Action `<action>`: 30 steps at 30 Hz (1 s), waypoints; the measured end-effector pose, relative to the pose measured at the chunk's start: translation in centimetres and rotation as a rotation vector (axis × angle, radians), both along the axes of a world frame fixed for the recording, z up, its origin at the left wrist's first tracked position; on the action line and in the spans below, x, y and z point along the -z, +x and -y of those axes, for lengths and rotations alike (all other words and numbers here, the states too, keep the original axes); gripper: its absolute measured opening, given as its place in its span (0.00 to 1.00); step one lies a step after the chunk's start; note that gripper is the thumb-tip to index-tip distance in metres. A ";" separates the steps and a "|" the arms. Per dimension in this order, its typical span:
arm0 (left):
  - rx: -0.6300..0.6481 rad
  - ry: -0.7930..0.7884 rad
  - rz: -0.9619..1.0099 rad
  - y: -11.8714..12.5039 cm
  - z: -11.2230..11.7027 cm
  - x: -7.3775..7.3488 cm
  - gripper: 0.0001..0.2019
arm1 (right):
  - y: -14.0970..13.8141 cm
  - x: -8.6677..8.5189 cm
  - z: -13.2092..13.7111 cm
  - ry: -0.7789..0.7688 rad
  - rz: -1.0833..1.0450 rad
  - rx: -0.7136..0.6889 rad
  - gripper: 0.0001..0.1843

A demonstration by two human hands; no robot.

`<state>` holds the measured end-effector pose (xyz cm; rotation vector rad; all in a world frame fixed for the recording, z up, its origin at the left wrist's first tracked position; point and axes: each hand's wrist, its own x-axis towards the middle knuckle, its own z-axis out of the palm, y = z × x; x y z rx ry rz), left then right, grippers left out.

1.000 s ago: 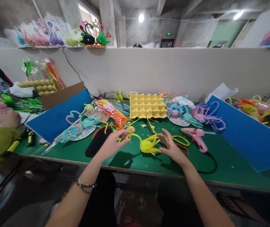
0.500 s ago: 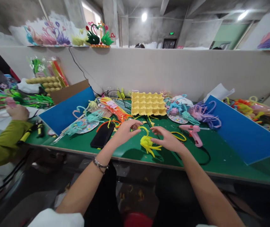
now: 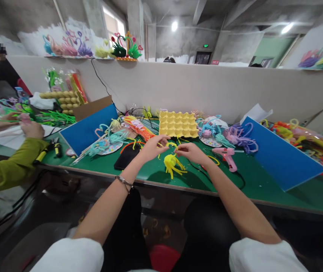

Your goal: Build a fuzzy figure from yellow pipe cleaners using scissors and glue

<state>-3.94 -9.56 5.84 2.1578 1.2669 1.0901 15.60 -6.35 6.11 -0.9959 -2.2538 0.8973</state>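
Note:
A yellow pipe-cleaner swan [image 3: 170, 161], with a rounded body and loose strands hanging below, is held up over the green table in front of me. Its thin neck curves upward between my hands. My left hand [image 3: 153, 148] has its fingers closed around the left part of the curved neck; the fingertips are partly hidden. On the other side, my right hand [image 3: 189, 152] pinches the neck's right end between thumb and fingers. Just right of that hand lies a yellow pipe-cleaner loop [image 3: 214, 160].
A pink glue gun [image 3: 227, 155] lies to the right, before a blue board [image 3: 283, 155]. A yellow egg tray [image 3: 177, 124] stands behind my hands. A black phone [image 3: 126, 156] rests at left. Further left, a co-worker's green sleeve [image 3: 11, 160] lies near pliers [image 3: 56, 148].
My right hand has moved up from beside the swan's body and closed in a pinch on the neck's end. The swan's strands have swung lower. The camera view has shifted slightly.

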 end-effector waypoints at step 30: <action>-0.060 -0.151 -0.206 -1.3 -0.4 7.0 0.21 | 2.6 1.0 0.0 -0.265 -0.078 0.003 0.17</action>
